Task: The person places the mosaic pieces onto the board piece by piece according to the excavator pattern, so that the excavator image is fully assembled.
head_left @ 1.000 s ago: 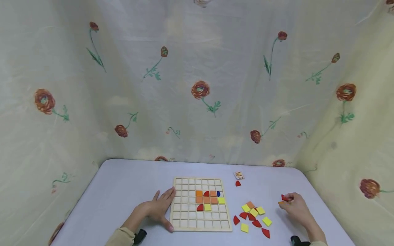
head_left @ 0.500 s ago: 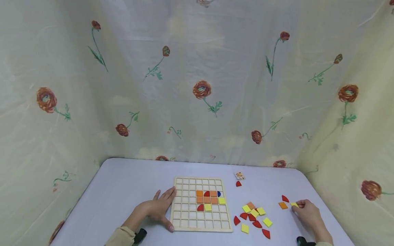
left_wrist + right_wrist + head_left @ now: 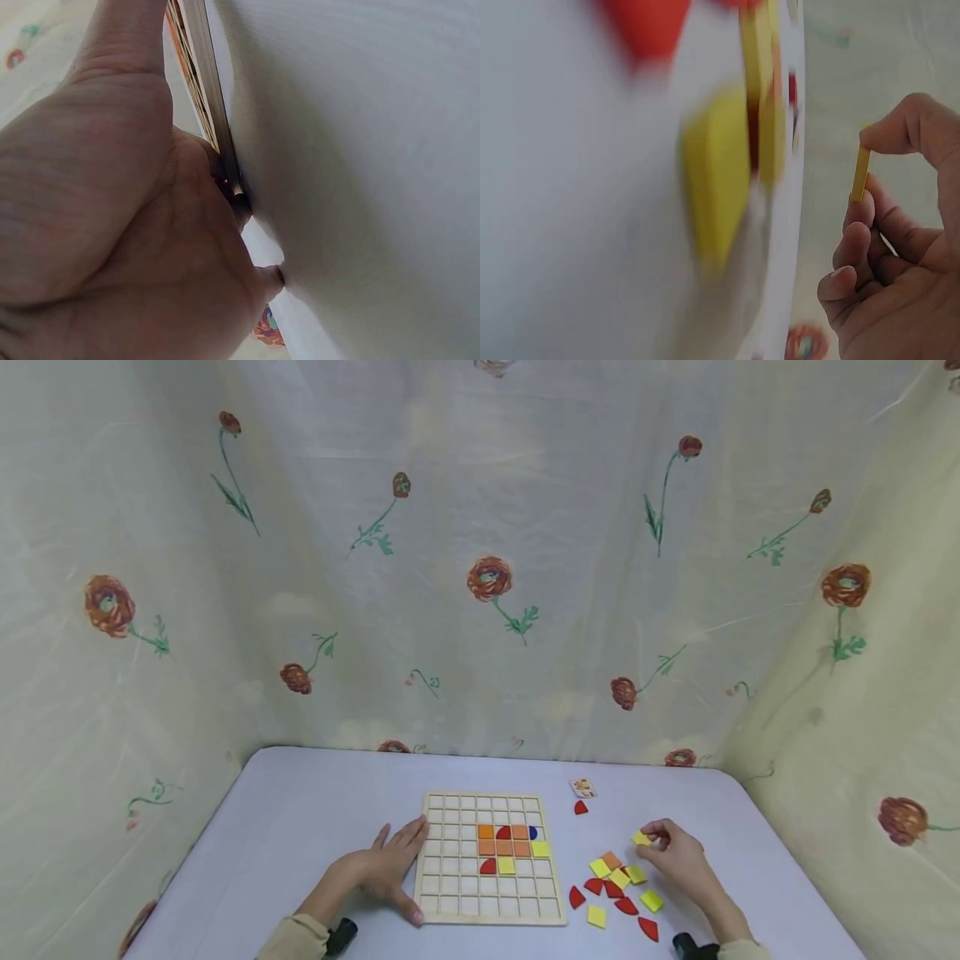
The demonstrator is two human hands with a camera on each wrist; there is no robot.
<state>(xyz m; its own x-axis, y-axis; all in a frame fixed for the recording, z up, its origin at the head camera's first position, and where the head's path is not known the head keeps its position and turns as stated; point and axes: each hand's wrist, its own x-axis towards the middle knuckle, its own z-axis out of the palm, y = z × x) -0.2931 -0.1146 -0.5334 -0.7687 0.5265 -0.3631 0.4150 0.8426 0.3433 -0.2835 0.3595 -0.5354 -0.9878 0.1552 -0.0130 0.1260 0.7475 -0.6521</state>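
My left hand (image 3: 386, 870) rests with spread fingers against the left edge of a wooden grid board (image 3: 450, 907); the left wrist view shows its palm (image 3: 142, 217) beside the board's side. Orange, red, yellow and blue pieces fill some cells right of the board's middle. Between thumb and fingers, my right hand (image 3: 681, 856) pinches a yellow square tile (image 3: 640, 838), raised above the table. That tile (image 3: 861, 171) appears edge-on in the right wrist view. Just below the hand lie loose yellow squares (image 3: 652, 901), red quarter-circles (image 3: 626, 906) and an orange square (image 3: 611, 860).
A small printed card (image 3: 582, 788) and one red quarter-circle (image 3: 581, 807) lie beyond the board's right side. The white table (image 3: 322, 793) ends at a flowered curtain (image 3: 480, 693) behind and at both sides.
The right hand let go of a red quarter-circle and an orange square at the right, took a yellow tile there, and carried it left towards the loose pieces. The left hand stays put.
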